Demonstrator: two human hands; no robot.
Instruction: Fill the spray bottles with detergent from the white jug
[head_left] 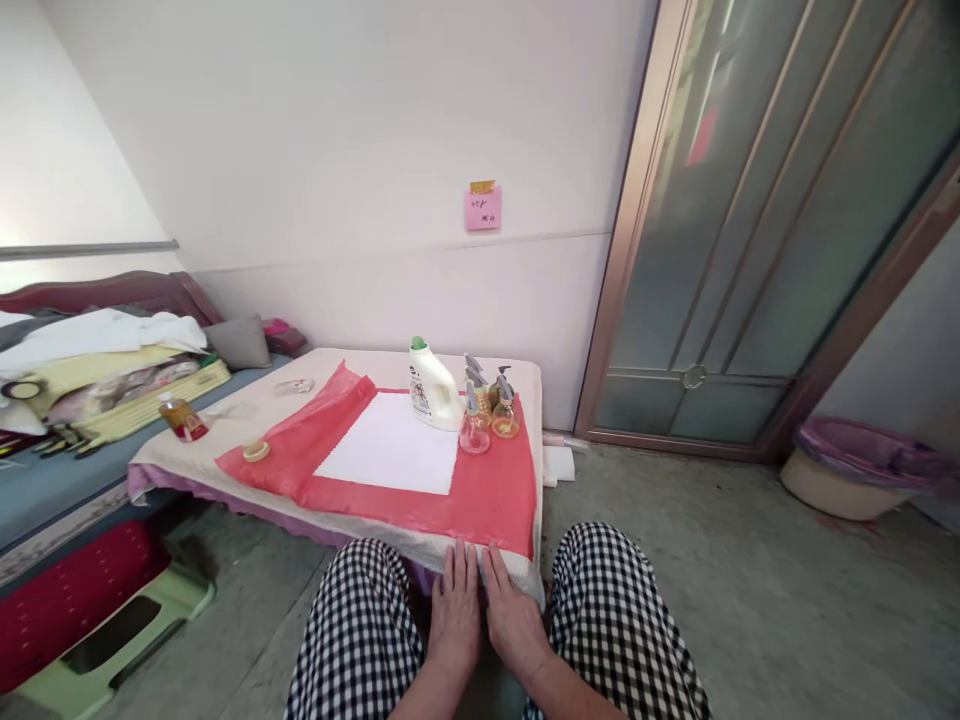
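Observation:
My left hand lies flat on the near edge of the low table, fingers stretched forward and nothing held. Beside it, my right hand rests the same way, its fingertips at the border of a red plastic sheet. On this sheet lies a white paper. A large white jug with a green cap stands at the paper's back right corner. Several small pump bottles cluster to its right, among them a pink one and an amber one.
A roll of tape and a bottle of amber liquid sit toward the left. A stool stands at the lower left. On the right are a glass door and a lined bin. A pink note hangs on the wall.

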